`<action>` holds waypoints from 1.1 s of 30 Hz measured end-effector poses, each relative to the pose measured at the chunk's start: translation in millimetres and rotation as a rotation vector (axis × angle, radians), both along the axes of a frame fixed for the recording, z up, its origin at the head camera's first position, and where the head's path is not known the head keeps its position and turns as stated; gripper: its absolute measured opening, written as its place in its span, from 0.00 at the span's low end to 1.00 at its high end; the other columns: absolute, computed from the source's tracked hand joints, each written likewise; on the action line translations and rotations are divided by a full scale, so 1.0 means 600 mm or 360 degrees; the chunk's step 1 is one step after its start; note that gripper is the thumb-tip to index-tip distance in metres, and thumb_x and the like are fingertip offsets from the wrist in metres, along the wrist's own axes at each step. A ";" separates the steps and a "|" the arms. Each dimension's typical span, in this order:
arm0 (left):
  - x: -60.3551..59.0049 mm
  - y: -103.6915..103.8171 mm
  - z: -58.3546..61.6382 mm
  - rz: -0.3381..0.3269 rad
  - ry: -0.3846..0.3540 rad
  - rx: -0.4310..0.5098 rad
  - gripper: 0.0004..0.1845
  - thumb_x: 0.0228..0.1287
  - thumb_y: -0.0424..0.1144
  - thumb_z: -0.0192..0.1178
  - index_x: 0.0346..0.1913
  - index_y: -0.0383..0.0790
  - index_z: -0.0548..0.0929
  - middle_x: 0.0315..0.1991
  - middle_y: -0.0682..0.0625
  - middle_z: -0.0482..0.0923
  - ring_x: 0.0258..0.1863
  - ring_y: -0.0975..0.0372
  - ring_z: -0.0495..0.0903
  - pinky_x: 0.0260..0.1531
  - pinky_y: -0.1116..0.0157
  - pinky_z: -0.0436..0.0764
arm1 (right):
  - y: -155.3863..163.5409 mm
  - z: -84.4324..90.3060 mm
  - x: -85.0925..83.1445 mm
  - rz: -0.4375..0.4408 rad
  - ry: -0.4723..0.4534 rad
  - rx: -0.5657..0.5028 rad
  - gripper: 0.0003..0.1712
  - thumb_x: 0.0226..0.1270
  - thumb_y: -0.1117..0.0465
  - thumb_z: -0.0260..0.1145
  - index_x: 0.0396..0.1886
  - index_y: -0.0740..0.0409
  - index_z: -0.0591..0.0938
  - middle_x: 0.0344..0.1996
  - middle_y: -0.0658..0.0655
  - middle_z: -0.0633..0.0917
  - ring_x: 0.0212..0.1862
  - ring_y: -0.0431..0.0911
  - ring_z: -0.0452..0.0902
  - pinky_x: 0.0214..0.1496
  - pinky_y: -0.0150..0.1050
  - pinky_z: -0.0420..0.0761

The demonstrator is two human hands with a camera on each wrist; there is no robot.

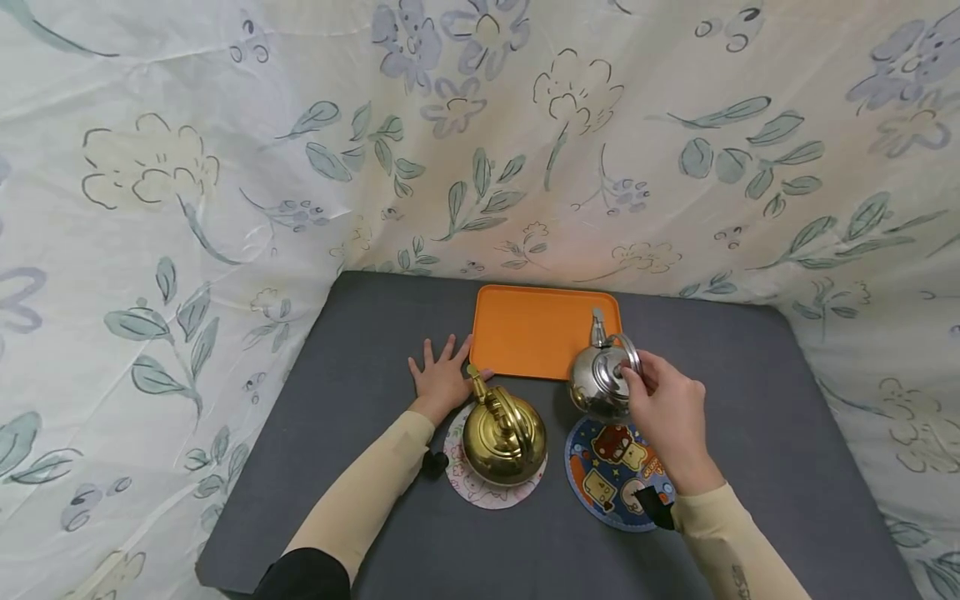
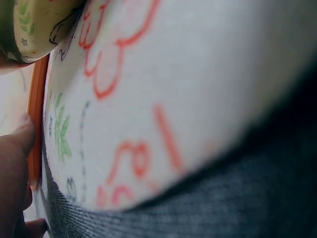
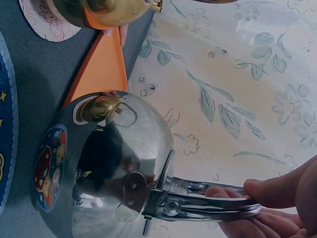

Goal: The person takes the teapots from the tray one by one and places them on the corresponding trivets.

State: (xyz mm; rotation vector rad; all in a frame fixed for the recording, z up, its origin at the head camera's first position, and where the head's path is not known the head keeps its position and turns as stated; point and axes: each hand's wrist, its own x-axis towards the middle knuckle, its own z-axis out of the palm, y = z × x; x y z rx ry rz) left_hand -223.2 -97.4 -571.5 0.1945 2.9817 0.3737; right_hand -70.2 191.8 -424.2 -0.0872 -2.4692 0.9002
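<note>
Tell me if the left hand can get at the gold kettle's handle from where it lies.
Probably yes. The left hand lies flat on the table just beside the gold kettle, and nothing stands between them.

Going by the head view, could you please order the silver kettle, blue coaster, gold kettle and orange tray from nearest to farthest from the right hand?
1. silver kettle: held by the right hand.
2. blue coaster: just below.
3. orange tray, gold kettle: leftward, too close to rank.

gold kettle on white coaster
</note>
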 end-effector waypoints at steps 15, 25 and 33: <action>0.005 -0.002 -0.001 -0.0001 0.0033 0.0018 0.49 0.57 0.83 0.45 0.80 0.72 0.48 0.82 0.56 0.47 0.81 0.40 0.34 0.70 0.27 0.40 | 0.004 -0.020 0.046 -0.0032 0.0002 0.0023 0.18 0.66 0.68 0.70 0.53 0.75 0.83 0.41 0.70 0.89 0.40 0.61 0.89 0.38 0.53 0.85; 0.007 -0.010 -0.003 -0.0032 0.0004 0.0016 0.49 0.57 0.83 0.45 0.80 0.72 0.47 0.82 0.56 0.45 0.81 0.40 0.33 0.70 0.27 0.39 | 0.001 -0.037 0.076 -0.0060 0.0033 0.0026 0.17 0.65 0.70 0.70 0.52 0.73 0.84 0.39 0.68 0.90 0.39 0.60 0.89 0.38 0.52 0.85; 0.008 -0.018 -0.003 -0.0053 -0.0002 0.0017 0.49 0.58 0.82 0.45 0.80 0.72 0.47 0.83 0.56 0.45 0.81 0.40 0.34 0.70 0.27 0.39 | -0.002 -0.043 0.099 -0.0103 0.0041 0.0026 0.16 0.64 0.70 0.71 0.51 0.72 0.85 0.39 0.68 0.90 0.38 0.60 0.89 0.37 0.51 0.84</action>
